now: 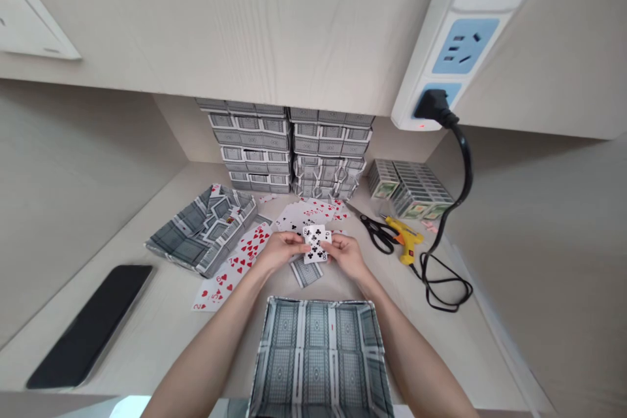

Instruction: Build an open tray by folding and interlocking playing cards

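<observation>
A playing card (315, 238) with black clubs is held up between my two hands, face toward me. My left hand (284, 251) pinches its left edge, while my right hand (347, 255) grips the right edge. Part of another card shows behind it on the right. Just below lies a face-down card (306, 274) with a grey patterned back. Close to my body, between my forearms, stands an open box (318, 320) made of folded cards. Loose cards (294, 214) are spread on the desk beyond my hands, and a row of red heart cards (230, 274) lies to the left.
A card-built tray (181, 245) and a black phone (93, 323) are at left. Stacked card boxes (257, 140) stand behind. Scissors (379, 235), a yellow glue gun (407, 241) and card decks (416, 186) sit right. Its cord (465, 176) runs to a power strip (450, 46).
</observation>
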The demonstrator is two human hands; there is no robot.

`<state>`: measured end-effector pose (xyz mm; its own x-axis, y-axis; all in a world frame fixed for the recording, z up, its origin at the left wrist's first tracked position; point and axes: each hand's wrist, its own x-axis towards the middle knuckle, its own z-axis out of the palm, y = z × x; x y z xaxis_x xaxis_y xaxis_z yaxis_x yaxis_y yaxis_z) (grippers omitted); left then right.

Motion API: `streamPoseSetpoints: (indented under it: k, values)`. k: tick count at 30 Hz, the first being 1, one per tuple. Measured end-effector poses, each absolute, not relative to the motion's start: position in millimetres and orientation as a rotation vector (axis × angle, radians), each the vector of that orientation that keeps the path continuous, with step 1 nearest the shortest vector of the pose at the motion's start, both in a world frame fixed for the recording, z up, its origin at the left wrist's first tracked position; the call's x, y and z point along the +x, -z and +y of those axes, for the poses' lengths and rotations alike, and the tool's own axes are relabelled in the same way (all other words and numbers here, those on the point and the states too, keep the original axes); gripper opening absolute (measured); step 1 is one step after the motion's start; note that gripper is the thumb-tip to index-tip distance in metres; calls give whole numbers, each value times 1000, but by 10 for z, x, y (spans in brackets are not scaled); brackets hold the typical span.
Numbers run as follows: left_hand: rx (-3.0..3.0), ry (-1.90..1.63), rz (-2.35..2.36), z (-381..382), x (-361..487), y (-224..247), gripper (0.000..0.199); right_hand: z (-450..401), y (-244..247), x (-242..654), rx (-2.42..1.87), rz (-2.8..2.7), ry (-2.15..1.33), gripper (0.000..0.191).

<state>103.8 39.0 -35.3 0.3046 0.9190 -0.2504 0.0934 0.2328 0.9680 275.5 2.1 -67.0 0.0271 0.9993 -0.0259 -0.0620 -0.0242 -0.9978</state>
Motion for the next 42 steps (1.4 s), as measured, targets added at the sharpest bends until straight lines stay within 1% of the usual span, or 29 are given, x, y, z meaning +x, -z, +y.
streamPoseSetpoints:
  k: [10, 16, 22, 28, 32, 37, 40, 42]
  values:
    - [1273, -791, 1194, 386, 1039, 375, 35, -17, 580, 2724, -1201, -1116, -1280, 27]
    - [1270, -903, 1154, 312, 1136, 397, 38, -3, 538, 2708, -1160, -1039, -1307, 27]
    - [1634, -1026, 1229, 256, 1172, 420, 36, 2, 533, 2668, -1090, -1015, -1389, 25]
    - [2021, -952, 1472, 262, 1111, 416, 35, 17, 561, 2671, -1045, -1034, -1416, 28]
    - [2184, -883, 1440, 214, 1102, 372, 33, 22, 613, 2659, -1112, -1048, -1322, 28]
    - [2266, -807, 1149, 161, 1119, 329, 32, 20, 643, 2642, -1262, -1207, -1051, 25]
    - [2149, -889, 1123, 177, 1128, 332, 31, 21, 604, 2671, -1305, -1278, -889, 24]
    - [2007, -981, 1185, 207, 1132, 346, 32, 24, 564, 2700, -1243, -1240, -948, 24]
